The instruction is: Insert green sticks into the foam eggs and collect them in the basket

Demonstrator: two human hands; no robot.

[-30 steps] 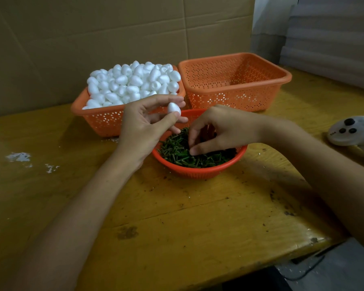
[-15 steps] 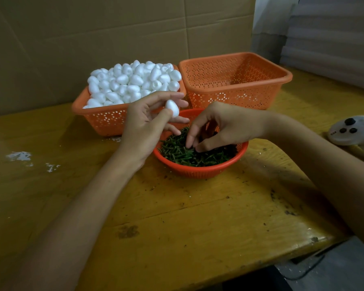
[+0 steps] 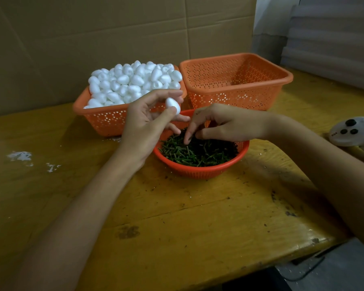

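Pinching a foam egg [image 3: 173,105] betw. thumb and fingertips, the left hand [image 3: 143,127] hovers over the left rim of the round bowl [image 3: 198,173]. Fingers of the right hand [image 3: 225,124] curl down into the green sticks [image 3: 198,153]; can't tell if one's pinched. Behind, the empty basket [image 3: 235,95] sits right beside the egg-filled basket [image 3: 107,120]. The bench [image 3: 177,217] lies open fwd. to its near edge. The white controller [image 3: 353,131] is cut off at right, its label too small to read.

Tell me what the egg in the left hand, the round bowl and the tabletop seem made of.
The egg: likely foam, matte white, faintly grainy surface. The round bowl: moulded plastic, orange, slight sheen, rows of punched holes. The tabletop: wood, probably varnished, grain lines, chips and dark stains.
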